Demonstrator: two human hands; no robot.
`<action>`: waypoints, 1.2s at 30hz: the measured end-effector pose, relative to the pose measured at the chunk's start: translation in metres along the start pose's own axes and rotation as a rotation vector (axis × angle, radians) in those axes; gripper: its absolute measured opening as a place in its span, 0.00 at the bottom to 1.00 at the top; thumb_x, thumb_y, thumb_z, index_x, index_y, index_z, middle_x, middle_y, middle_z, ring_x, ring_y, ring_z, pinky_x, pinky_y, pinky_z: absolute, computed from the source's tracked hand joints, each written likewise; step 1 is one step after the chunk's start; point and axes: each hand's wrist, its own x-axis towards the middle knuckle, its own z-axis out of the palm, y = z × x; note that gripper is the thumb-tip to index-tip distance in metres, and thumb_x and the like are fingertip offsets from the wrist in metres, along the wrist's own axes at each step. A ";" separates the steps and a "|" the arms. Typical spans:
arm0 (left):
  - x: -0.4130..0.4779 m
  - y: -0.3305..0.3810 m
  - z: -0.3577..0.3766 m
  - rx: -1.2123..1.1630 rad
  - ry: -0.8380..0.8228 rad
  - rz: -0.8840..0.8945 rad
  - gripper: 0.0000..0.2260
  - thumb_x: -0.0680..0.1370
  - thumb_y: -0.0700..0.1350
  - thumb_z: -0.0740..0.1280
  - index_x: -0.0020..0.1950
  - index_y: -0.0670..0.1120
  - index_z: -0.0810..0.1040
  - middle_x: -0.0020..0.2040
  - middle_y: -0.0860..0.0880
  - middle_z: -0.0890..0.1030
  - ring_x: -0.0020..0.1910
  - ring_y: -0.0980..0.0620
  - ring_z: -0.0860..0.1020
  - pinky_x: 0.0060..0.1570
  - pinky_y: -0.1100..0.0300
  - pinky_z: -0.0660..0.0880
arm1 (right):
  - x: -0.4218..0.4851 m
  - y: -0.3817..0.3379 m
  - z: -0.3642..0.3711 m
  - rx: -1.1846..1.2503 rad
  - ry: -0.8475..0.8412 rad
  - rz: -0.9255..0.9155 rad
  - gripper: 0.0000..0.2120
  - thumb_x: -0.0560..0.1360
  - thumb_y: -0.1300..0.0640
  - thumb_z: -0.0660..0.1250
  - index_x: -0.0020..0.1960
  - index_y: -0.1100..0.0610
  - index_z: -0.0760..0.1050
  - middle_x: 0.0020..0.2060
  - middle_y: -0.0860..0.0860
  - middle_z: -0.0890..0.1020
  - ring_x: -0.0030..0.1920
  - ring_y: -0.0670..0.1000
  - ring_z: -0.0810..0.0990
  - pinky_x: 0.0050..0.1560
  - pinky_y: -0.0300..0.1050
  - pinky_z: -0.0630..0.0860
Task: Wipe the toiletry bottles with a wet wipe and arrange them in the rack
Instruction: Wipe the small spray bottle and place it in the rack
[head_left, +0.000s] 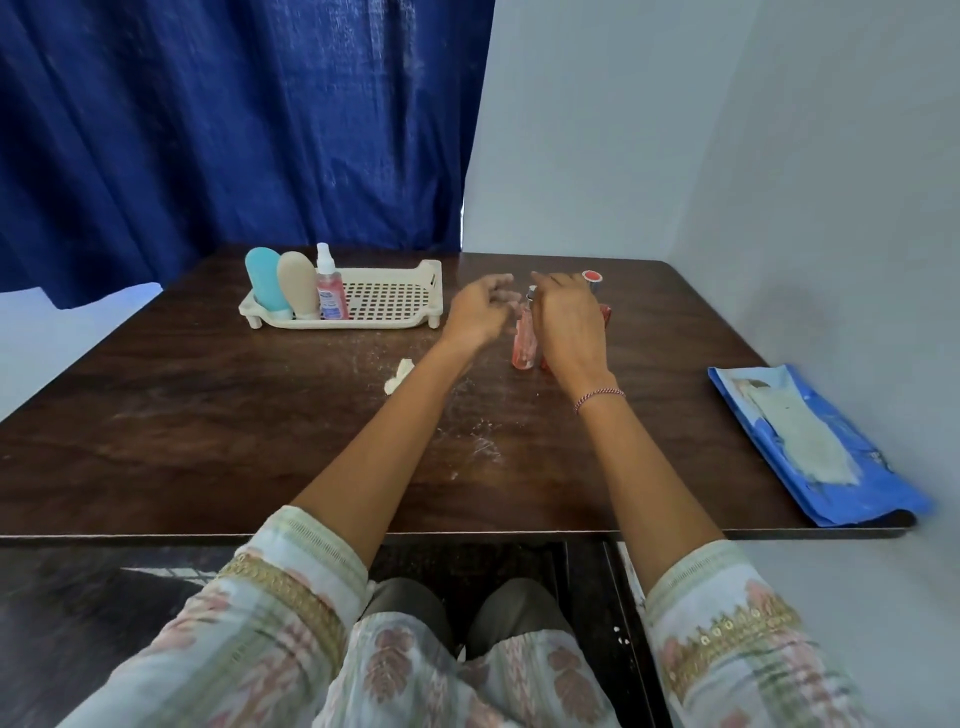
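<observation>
Home corner: blue curtain (234, 130), wooden table (208, 441)

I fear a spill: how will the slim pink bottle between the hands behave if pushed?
The pink bottle stands upright, tall and narrow, so it probably tips easily. Its clear smooth wall looks rigid and may be slippery after wiping.

Diffuse, fairly bright light, src direction hard to tell; faint soft shadows under forearms on the table (208, 415), dull sheen near its front edge. Left hand (478, 312) motion-blurred (fingers smeared). Wide-angle bending at edges; curtain (208, 130) soft, w/ compression grain.
</observation>
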 end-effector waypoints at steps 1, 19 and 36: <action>0.001 -0.001 0.001 0.015 -0.017 -0.008 0.20 0.78 0.31 0.63 0.70 0.40 0.69 0.58 0.45 0.79 0.47 0.54 0.80 0.37 0.65 0.80 | 0.000 0.000 0.001 0.010 -0.002 0.000 0.19 0.75 0.67 0.62 0.66 0.65 0.72 0.57 0.61 0.79 0.59 0.59 0.74 0.58 0.49 0.71; -0.005 -0.021 -0.041 0.234 0.260 0.206 0.11 0.74 0.40 0.71 0.56 0.42 0.81 0.50 0.48 0.83 0.47 0.54 0.79 0.53 0.60 0.76 | 0.005 -0.037 0.028 0.621 0.127 0.093 0.09 0.73 0.65 0.68 0.52 0.58 0.81 0.48 0.52 0.82 0.46 0.45 0.79 0.51 0.35 0.76; -0.002 -0.059 -0.082 0.144 0.389 0.393 0.14 0.73 0.44 0.73 0.59 0.50 0.80 0.52 0.55 0.82 0.41 0.67 0.76 0.43 0.73 0.72 | -0.008 -0.057 0.063 0.699 0.124 0.095 0.11 0.76 0.63 0.66 0.57 0.58 0.78 0.47 0.50 0.79 0.42 0.40 0.77 0.47 0.35 0.76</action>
